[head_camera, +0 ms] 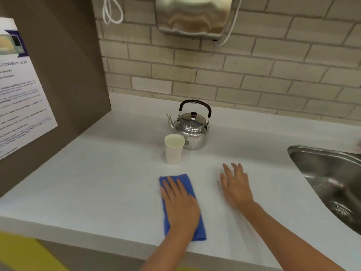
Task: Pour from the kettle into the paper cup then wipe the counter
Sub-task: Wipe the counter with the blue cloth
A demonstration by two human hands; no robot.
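The left hand [178, 204] lies flat on the soft blue cloth [182, 207] near the worktop [97, 182] edge; the right hand [235, 185] rests open, empty. Beyond, the light paper cup [173, 149] tips easily. The metal kettle [192, 128] behind looks heavier; hold its handle.

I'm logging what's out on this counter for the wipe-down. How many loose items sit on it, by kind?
Kettle: 1
Paper cup: 1
Blue cloth: 1, flat under the left hand
Total: 3

The right hand holds nothing.
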